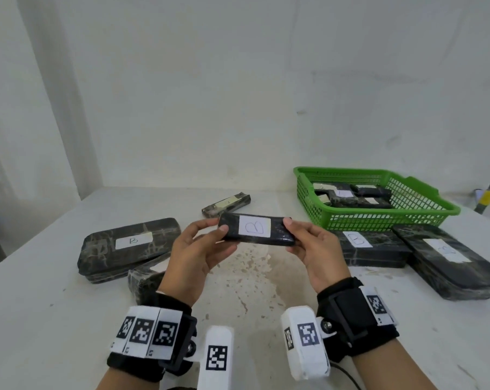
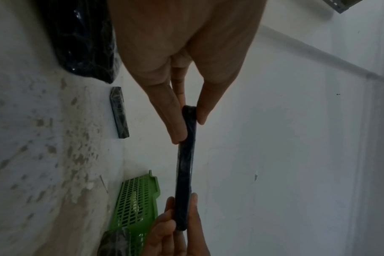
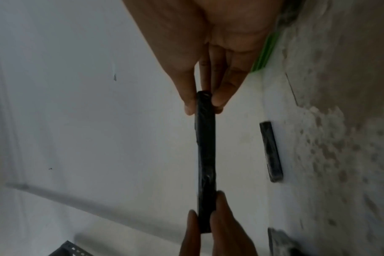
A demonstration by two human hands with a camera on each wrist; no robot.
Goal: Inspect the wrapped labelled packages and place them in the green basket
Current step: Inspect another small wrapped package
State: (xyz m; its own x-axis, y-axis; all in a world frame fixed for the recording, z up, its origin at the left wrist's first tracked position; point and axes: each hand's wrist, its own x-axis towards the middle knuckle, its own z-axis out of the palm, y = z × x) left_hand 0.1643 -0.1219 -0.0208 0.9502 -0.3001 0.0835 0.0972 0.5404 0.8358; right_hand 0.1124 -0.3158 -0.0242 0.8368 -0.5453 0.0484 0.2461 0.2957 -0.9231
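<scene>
Package [image 1: 256, 231] marked "B" hangs above the surface [image 1: 238, 280] — left hand [image 1: 194, 258] pinching one end, right hand [image 1: 315, 250] pinching the other, label facing up. Green basket [image 1: 379, 218] sits beyond the right fingers [image 1: 287, 221], wrapped packages [image 1: 350, 197] lying inside.
</scene>
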